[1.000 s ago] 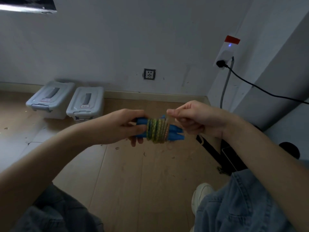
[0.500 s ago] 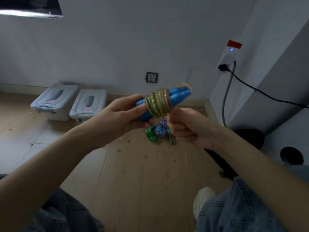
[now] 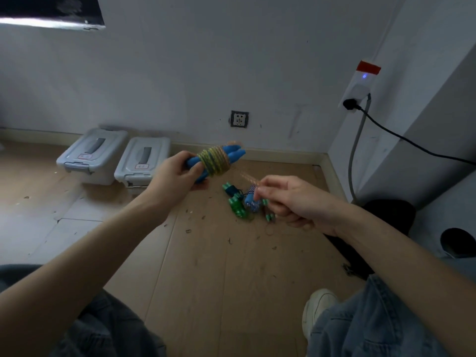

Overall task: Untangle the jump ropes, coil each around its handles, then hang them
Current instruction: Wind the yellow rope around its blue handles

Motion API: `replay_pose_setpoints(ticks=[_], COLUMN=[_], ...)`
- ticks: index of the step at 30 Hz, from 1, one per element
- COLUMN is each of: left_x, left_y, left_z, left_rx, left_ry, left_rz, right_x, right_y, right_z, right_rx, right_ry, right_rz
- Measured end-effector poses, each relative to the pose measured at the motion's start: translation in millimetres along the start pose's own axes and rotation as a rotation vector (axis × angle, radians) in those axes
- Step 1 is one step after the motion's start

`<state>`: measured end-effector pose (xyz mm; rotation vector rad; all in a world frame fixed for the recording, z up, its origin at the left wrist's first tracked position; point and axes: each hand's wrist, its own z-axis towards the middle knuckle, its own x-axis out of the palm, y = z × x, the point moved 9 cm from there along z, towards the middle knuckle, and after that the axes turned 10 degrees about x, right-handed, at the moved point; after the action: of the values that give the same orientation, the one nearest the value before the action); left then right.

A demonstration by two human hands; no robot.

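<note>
My left hand point(image 3: 177, 176) grips the near end of two blue jump-rope handles point(image 3: 233, 154), held tilted up toward the wall. A yellow-green rope point(image 3: 213, 161) is coiled tightly round their middle. My right hand point(image 3: 286, 199), lower and to the right, pinches the loose end of that rope point(image 3: 248, 177), which runs blurred from the coil to my fingertips. On the floor behind my right hand lie other ropes in a heap: green-handled ones point(image 3: 235, 203) and a blue-handled one with striped cord point(image 3: 251, 199).
Two grey lidded storage boxes point(image 3: 92, 153) point(image 3: 143, 163) stand against the wall at the left. A wall socket point(image 3: 239, 119) is on the back wall; a plug and black cable point(image 3: 386, 130) run along the right wall. My knees and a white shoe point(image 3: 316, 307) are below.
The coiled bundle rose and tilted up toward the wall in my left hand. My right hand dropped away to the right, drawing the rope's loose end out. The heap on the floor came into view.
</note>
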<state>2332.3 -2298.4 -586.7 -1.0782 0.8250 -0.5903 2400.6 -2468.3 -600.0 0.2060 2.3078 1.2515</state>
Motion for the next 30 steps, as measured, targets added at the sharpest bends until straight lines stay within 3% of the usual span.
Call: replay_pose_setpoints(ticks=[2, 4, 7, 9, 14, 17, 20, 22, 24, 27, 30], left_x=[5, 20, 49, 59, 59, 57, 60, 61, 58, 64, 66], left_y=[-2, 1, -11, -20, -19, -17, -24, -33, -41, -49, -48], left_z=[-1, -7, -28, -36, -34, -39, -39, -35, -34, -39, -46], left_rx=[0.034, 0.030, 0.104, 0.109, 0.157, 0.041, 0.183, 0.305, 0.376, 0.508, 0.526], left_ry=[0.104, 0.309, 0.646, 0.728, 0.746, 0.773, 0.691, 0.541, 0.423, 0.439, 0.478], left_rz=[0.209, 0.314, 0.255, 0.125, 0.365, 0.254, 0.501, 0.688, 0.709, 0.695, 0.610], right_x=[-4, -9, -15, -15, -11, -12, -13, -10, -6, 1, 3], right_y=[12, 26, 34, 38, 46, 47, 43, 38, 35, 33, 25], right_z=[-5, -9, -11, -12, -18, -19, -19, -18, -15, -12, -2], right_rx=[-0.118, -0.246, -0.345, -0.397, -0.506, -0.532, -0.523, -0.498, -0.489, -0.480, -0.379], right_ry=[-0.103, -0.223, -0.374, -0.430, -0.565, -0.614, -0.648, -0.606, -0.516, -0.423, -0.260], right_rz=[-0.192, -0.317, -0.433, -0.451, -0.509, -0.489, -0.454, -0.386, -0.276, -0.249, -0.180])
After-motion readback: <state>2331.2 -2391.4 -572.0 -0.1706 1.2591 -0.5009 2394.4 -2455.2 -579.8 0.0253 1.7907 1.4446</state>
